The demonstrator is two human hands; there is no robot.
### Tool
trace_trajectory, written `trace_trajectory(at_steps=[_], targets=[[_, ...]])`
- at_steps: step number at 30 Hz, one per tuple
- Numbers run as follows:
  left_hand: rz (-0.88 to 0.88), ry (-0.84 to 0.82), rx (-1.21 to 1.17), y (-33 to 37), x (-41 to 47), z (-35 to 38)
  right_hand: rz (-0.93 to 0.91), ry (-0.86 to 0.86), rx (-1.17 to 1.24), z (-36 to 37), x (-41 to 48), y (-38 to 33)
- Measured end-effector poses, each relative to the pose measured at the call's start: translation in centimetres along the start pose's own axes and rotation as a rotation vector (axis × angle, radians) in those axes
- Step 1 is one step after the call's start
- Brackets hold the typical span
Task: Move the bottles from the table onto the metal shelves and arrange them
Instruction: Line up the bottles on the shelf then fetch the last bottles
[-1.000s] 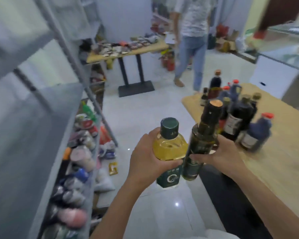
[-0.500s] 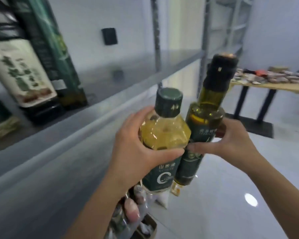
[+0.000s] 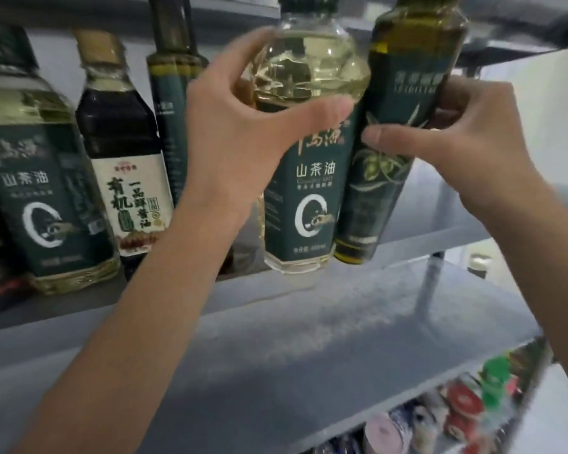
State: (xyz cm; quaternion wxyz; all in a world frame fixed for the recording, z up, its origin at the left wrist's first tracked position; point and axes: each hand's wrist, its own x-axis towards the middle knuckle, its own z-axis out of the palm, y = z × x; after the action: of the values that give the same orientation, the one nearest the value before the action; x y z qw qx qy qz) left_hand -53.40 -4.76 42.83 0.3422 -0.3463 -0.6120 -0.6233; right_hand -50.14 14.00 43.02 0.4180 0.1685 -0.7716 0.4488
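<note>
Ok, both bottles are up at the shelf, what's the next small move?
Probably lower the tea oil bottle in the left hand onto the shelf: its base seems just above the ledge, with bare space right of the dark olive oil bottle already standing there.

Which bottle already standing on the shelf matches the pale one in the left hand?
The leftmost shelf bottle: pale yellow oil and the same dark green circle label as the held bottle. Its neighbours are a dark soy sauce bottle and a slim green bottle.

Head view, close before shelf

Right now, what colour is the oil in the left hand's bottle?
Pale yellow, in the clear bottle; head view.
</note>
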Motion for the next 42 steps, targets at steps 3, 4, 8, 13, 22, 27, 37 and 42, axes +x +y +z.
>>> trace_trajectory(at_steps=[3,4,8,13,22,27,37,42], targets=[[-0.047,0.158,-0.019,-2.1,0.3,1.4,0.017,0.014,0.079,1.1,2.1,1.9],[-0.067,0.211,-0.027,-2.8,0.4,1.8,0.03,0.007,0.091,1.5,2.6,2.5],[-0.119,0.349,-0.027,-5.0,0.6,2.9,0.081,-0.044,0.101,3.3,4.0,4.8],[-0.171,0.404,-0.03,-7.4,1.6,3.6,0.127,-0.061,0.122,4.8,5.6,6.7],[-0.119,0.293,0.378,-10.0,-0.8,3.5,0.141,-0.125,0.1,7.4,4.7,9.2],[-0.159,0.094,0.751,-10.1,-5.6,2.8,0.223,-0.208,0.048,8.3,0.0,11.5],[0.022,-0.354,1.288,-9.7,-16.2,-1.1,0.107,-0.106,-0.641,8.7,-11.3,11.0],[-0.04,-0.62,1.163,-9.3,-23.2,-3.1,0.437,-0.24,-0.751,9.0,-21.5,9.0]])
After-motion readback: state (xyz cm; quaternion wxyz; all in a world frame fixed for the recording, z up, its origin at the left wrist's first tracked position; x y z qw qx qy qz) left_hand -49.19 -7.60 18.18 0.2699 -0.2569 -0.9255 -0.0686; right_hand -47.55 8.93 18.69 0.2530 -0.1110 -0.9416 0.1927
